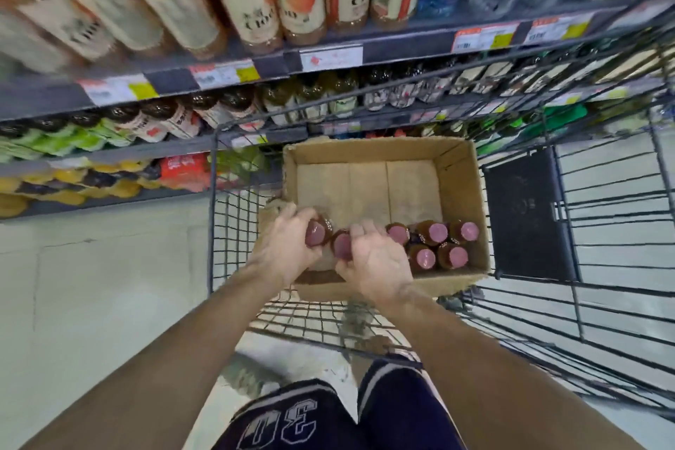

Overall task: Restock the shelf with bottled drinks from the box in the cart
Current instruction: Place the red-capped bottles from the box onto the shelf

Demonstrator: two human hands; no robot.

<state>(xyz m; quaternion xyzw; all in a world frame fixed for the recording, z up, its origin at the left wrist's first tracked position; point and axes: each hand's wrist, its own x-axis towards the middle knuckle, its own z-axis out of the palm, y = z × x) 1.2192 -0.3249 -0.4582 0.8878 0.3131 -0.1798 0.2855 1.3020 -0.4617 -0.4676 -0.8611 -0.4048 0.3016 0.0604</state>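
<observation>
Pink-capped amber bottles [434,232] (upright), cardboard box [369,150], wire cart [219,215]

My cart [233,215] is dark wire metal, thin bars with a dull sheen. The box [460,172] in it is plain brown cardboard, matt, its rim rough and frayed. Along its near edge the bottles [438,234] are clear glossy plastic with smooth pink caps. The shelf [277,66] edge is grey painted metal with paper price tags [330,58].

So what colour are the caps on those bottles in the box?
Pink round caps, clearest in the head view.
</observation>
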